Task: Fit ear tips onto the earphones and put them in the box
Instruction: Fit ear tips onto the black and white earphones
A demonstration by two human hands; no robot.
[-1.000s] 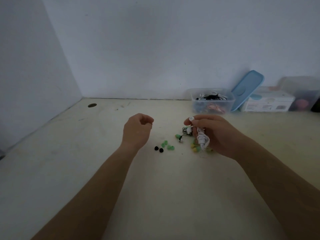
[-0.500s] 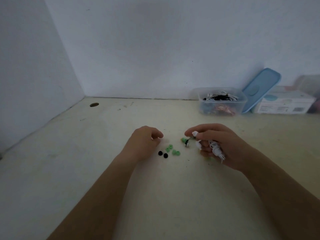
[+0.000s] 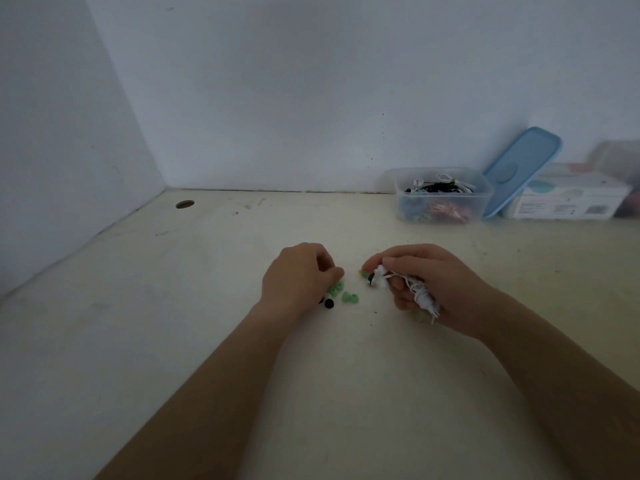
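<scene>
The person is sitting at the pale table (image 3: pixel 207 341) with both forearms stretched out, and the work is looking only partly under way. The right hand (image 3: pixel 446 289) is gripping a white pair of earphones (image 3: pixel 420 296), the coiled cord bunched inside the curled fingers and spilling out under the palm, while the thumb and forefinger are pinching one bud out front so that it is pointing toward the other hand. A speck of green is showing right at that bud, but I cannot tell whether it is a tip already seated or a loose one lying behind it. The left hand (image 3: pixel 299 277) is reaching down over the small scatter of ear tips (image 3: pixel 349 298), green ones and a couple of black ones lying on the table just under its knuckles; its fingers are curling in with the tips drawn together, though whether they are actually pinching one is hidden from me. The box (image 3: pixel 407 206) is standing well apart at the back by the wall, open, already holding a tangle of black and white cords, its blue lid (image 3: pixel 519 168) leaning against a white carton (image 3: pixel 568 199) beside it. So I am judging that this pair is waiting on its tips, and packing it away is lying ahead
</scene>
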